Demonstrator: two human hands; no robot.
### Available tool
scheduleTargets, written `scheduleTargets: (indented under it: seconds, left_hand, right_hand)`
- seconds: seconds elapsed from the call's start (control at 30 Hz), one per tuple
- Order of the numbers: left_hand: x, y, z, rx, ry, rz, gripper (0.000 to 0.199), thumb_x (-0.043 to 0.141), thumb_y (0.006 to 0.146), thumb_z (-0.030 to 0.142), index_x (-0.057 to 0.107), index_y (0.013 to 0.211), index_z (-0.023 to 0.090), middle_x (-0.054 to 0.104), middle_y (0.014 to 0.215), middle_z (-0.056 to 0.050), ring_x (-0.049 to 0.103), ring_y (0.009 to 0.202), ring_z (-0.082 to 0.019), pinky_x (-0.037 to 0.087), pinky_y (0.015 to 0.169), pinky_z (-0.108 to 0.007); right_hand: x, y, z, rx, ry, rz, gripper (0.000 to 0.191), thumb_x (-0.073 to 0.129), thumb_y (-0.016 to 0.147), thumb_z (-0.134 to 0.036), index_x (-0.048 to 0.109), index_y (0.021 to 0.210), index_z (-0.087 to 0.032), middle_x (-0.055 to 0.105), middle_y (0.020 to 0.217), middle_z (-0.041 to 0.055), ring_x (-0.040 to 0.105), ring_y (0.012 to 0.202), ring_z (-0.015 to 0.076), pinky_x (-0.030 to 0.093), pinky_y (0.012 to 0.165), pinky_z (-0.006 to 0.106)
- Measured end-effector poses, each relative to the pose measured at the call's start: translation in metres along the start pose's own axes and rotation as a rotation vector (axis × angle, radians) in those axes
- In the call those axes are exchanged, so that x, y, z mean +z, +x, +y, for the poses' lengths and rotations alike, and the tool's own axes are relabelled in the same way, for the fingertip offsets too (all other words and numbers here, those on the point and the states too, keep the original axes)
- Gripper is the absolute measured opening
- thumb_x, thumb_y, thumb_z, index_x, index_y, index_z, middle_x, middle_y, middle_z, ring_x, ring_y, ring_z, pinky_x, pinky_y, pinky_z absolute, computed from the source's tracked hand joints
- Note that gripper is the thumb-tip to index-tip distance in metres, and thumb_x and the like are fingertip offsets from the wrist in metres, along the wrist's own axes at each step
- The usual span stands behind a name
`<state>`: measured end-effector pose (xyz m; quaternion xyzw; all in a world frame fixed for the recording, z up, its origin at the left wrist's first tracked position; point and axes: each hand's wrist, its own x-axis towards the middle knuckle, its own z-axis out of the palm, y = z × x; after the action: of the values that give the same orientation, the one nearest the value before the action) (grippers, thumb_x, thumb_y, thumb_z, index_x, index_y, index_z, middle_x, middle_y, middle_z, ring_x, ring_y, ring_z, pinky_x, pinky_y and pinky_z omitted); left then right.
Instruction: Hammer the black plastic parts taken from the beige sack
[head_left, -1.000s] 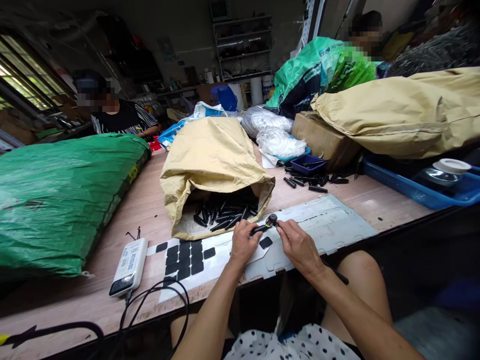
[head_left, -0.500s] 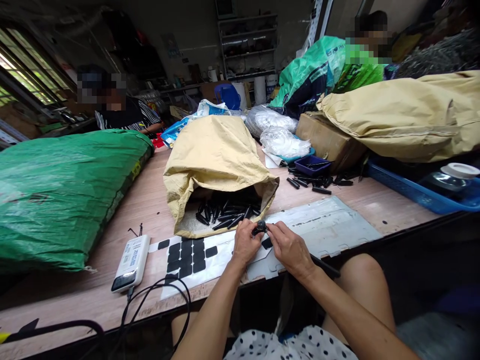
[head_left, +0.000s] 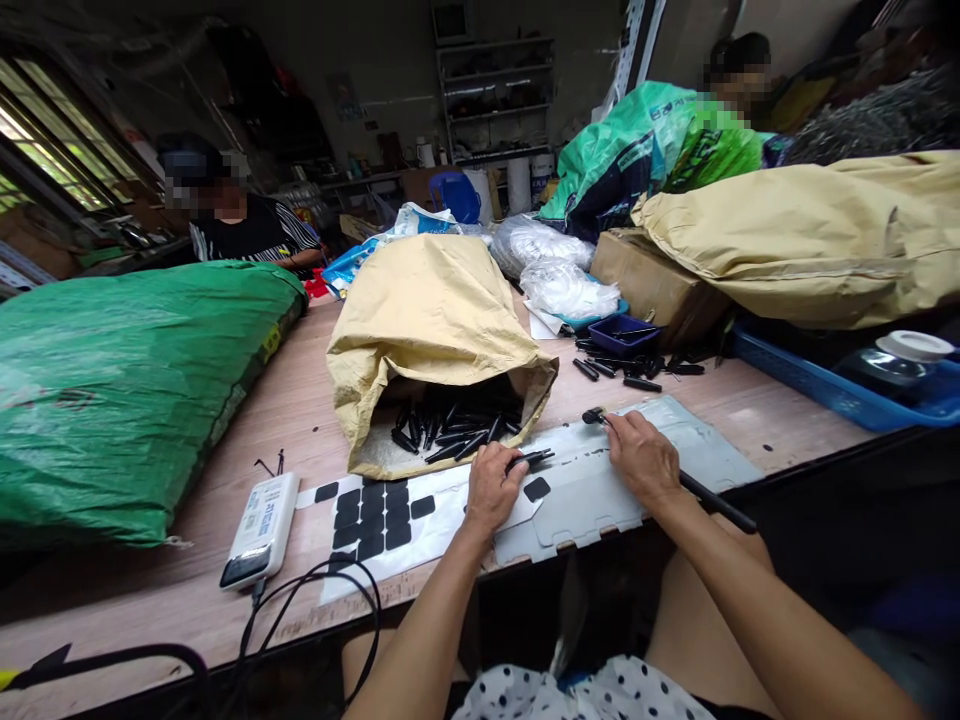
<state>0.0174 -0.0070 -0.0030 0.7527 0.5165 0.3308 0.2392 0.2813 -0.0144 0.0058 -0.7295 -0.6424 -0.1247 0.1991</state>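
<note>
Below the mouth of the beige sack, my left hand (head_left: 493, 487) pinches a slim black part (head_left: 536, 457) that points right over the grey board (head_left: 675, 436). My right hand (head_left: 643, 458) is closed on a black tool, whose small dark head (head_left: 594, 415) shows at the fingertips and whose long handle (head_left: 716, 502) runs out under the wrist. The two hands are apart. Many black tubes (head_left: 450, 425) lie inside the open beige sack (head_left: 439, 300). A white sheet with black square pads (head_left: 373, 518) lies left of my left hand.
A green sack (head_left: 127, 390) fills the left. A white power bank (head_left: 260, 530) with cables lies near the front edge. Black pieces surround a purple tray (head_left: 621, 334). At the right are a blue tray (head_left: 814, 372), a cardboard box (head_left: 652, 285) and another beige sack. Two people sit beyond.
My right hand has moved right, away from my left hand, taking the tool with it. The black part in my left hand now shows lengthwise, pointing right.
</note>
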Motion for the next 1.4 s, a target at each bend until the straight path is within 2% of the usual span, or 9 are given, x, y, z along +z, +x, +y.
scheduleTargets:
  seconds: [0.2,0.47,0.77,1.0,1.17,1.23,1.27,1.33,1.4]
  left_hand:
    - [-0.001,0.001,0.001,0.008,0.071,-0.032,0.023,0.05,0.101,0.029,0.072,0.1,0.022,0.066,0.098,-0.005,0.055,0.095,-0.022,0.042,0.09,-0.038]
    - [-0.002,0.002,0.002,0.014,0.113,-0.049,0.035,0.039,0.107,0.031,0.067,0.087,0.021,0.063,0.093,-0.005,0.053,0.09,-0.021,0.041,0.087,-0.036]
    - [-0.005,0.0,0.006,0.01,0.07,-0.027,0.028,0.045,0.104,0.032,0.068,0.091,0.022,0.064,0.094,-0.005,0.053,0.091,-0.022,0.041,0.087,-0.036]
    - [-0.004,0.001,0.004,-0.004,-0.005,-0.011,0.012,0.059,0.094,0.029,0.068,0.099,0.022,0.065,0.094,-0.003,0.055,0.091,-0.022,0.043,0.088,-0.037]
    - [-0.026,-0.015,0.029,-0.067,-0.238,0.016,0.02,0.06,0.092,0.032,0.067,0.108,0.023,0.068,0.103,-0.005,0.061,0.099,-0.023,0.047,0.092,-0.036]
    - [-0.041,-0.037,0.047,-0.066,-0.345,-0.068,0.023,0.059,0.094,0.036,0.068,0.111,0.024,0.07,0.107,-0.005,0.063,0.102,-0.024,0.048,0.094,-0.036]
    - [-0.046,-0.051,0.055,-0.065,-0.384,-0.164,0.024,0.059,0.094,0.038,0.069,0.111,0.024,0.071,0.107,-0.005,0.064,0.101,-0.024,0.048,0.093,-0.035]
    - [-0.049,-0.085,0.062,-0.079,-0.434,-0.421,0.028,0.059,0.094,0.044,0.072,0.11,0.025,0.072,0.1,-0.004,0.064,0.092,-0.022,0.049,0.087,-0.033]
    - [-0.038,-0.119,0.054,-0.152,-0.448,-0.656,0.032,0.062,0.091,0.049,0.074,0.107,0.024,0.07,0.087,-0.003,0.061,0.08,-0.019,0.047,0.077,-0.029]
  right_hand:
    - [0.019,0.008,0.001,-0.054,-0.049,-0.02,0.024,0.053,0.097,-0.025,0.072,0.109,-0.02,0.065,0.094,0.0086,0.05,0.089,0.0209,0.031,0.073,0.032]
    - [0.02,0.007,-0.005,-0.02,-0.035,-0.025,0.026,0.052,0.098,-0.028,0.069,0.116,-0.019,0.064,0.1,0.0095,0.049,0.092,0.022,0.03,0.075,0.033]
    - [0.019,0.007,-0.009,-0.005,-0.039,-0.022,0.026,0.051,0.097,-0.028,0.068,0.115,-0.018,0.062,0.102,0.01,0.05,0.093,0.0225,0.029,0.074,0.033]
    - [0.019,0.009,-0.01,0.011,-0.044,-0.037,0.024,0.051,0.098,-0.028,0.068,0.112,-0.018,0.061,0.102,0.0099,0.05,0.092,0.0221,0.028,0.072,0.033]
    - [0.017,0.011,-0.011,0.026,-0.04,-0.064,0.024,0.051,0.097,-0.029,0.067,0.111,-0.018,0.061,0.105,0.0103,0.05,0.094,0.0225,0.029,0.072,0.034]
    - [0.016,0.011,-0.012,0.027,-0.044,-0.065,0.023,0.05,0.097,-0.029,0.066,0.11,-0.018,0.061,0.105,0.0104,0.05,0.094,0.0226,0.029,0.073,0.034]
    - [0.016,0.011,-0.012,0.028,-0.047,-0.064,0.023,0.05,0.098,-0.029,0.066,0.109,-0.018,0.061,0.105,0.0105,0.05,0.094,0.0227,0.029,0.073,0.034]
    - [0.016,0.01,-0.012,0.027,-0.051,-0.062,0.023,0.049,0.098,-0.029,0.066,0.107,-0.017,0.061,0.104,0.0107,0.05,0.094,0.0228,0.029,0.073,0.034]
    - [0.017,0.01,-0.012,0.024,-0.053,-0.061,0.023,0.048,0.099,-0.029,0.066,0.108,-0.017,0.061,0.104,0.0109,0.05,0.094,0.0229,0.029,0.073,0.034]
